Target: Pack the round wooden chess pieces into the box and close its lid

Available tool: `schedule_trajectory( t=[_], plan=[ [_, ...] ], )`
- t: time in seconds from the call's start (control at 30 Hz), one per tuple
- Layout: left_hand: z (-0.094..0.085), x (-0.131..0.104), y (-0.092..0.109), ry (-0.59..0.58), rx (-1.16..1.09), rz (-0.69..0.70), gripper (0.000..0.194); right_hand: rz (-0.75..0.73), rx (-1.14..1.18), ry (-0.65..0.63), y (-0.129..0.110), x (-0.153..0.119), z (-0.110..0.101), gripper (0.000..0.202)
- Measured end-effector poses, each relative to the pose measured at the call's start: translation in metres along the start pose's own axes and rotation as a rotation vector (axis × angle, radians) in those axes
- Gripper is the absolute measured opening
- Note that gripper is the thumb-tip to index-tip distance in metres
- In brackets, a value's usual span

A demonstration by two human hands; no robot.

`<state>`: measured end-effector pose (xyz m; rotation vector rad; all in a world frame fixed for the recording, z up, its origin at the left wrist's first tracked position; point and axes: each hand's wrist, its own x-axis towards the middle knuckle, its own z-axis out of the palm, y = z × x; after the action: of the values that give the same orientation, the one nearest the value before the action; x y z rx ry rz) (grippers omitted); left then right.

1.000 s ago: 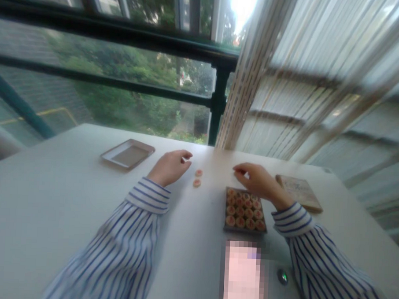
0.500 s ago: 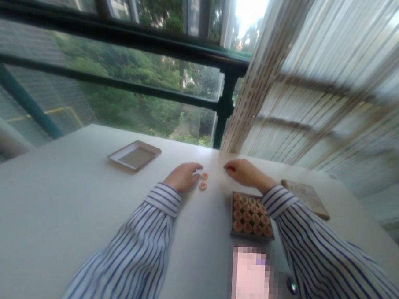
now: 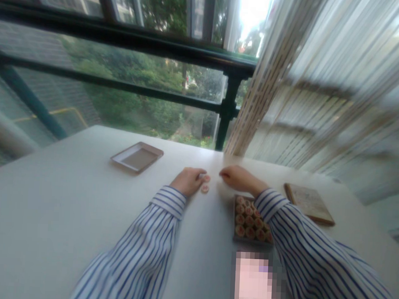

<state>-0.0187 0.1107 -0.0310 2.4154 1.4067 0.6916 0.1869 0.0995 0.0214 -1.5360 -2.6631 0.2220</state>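
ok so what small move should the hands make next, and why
Probably ease the right hand a little left, toward the farther loose disc: the left hand is right by that disc, and the right hand faces it across a gap. Whether the right hand holds anything is hidden.

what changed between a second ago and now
The left hand moved right, up to the far loose disc; whether it grips it is unclear. The right hand moved left toward it, and its sleeve now covers part of the box. Both loose discs, the box, tray and flat panel stayed put.
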Motion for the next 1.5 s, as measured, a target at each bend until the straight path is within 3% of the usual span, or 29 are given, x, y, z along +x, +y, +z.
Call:
schedule_trajectory(
  t=[0.43, 0.67, 1.1, 1.5],
  plan=[
    [0.001, 0.001, 0.006, -0.019, 0.062, 0.071, 0.029, -0.014, 0.012, 0.006, 0.005, -0.008, 0.003, 0.031],
    [-0.003, 0.000, 0.012, 0.121, 0.091, 0.077, 0.028, -0.017, 0.020, 0.039, 0.004, -0.015, -0.004, 0.030],
    [-0.019, 0.001, 0.047, 0.356, 0.062, 0.248, 0.026, 0.019, 0.131, 0.211, 0.004, -0.049, -0.019, 0.029],
    [-0.020, -0.005, 0.084, 0.346, 0.015, 0.360, 0.025, 0.088, 0.318, 0.384, 0.006, -0.091, -0.017, 0.024]
  ],
)
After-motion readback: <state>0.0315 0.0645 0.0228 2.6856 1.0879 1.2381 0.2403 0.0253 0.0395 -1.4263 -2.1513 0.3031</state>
